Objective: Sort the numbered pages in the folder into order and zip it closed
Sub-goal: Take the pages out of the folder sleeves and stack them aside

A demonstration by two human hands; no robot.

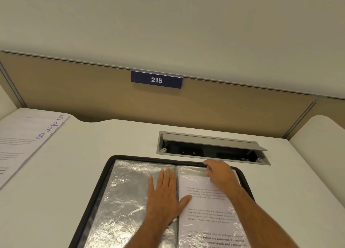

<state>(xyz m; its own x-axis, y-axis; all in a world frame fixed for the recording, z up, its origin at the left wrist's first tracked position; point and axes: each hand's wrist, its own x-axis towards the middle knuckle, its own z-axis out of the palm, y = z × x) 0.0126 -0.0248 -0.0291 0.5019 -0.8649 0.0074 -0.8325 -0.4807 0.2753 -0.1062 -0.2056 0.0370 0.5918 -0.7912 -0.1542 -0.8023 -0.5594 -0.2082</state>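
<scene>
Two hands work the open folder (110, 175) lying on the surface: the left hand (165, 195), fingers flat, should pin the empty sleeve while the right hand (220, 173), its grip curled round the printed page (209, 210)'s top edge, draws it straight out.

Folder (104, 188) laid open on desk (78, 173), near edge, centre. Left hand (164, 191) laid flat on the left sleeve beside the spine; right hand (221, 175) placed at the top of the page (207, 210) in the right sleeve. Stack of numbered pages (20, 143) fanned far left. Cable tray (212, 148) set just behind folder. Number plate (156, 79) mounted on partition (74, 91) behind desk.
</scene>
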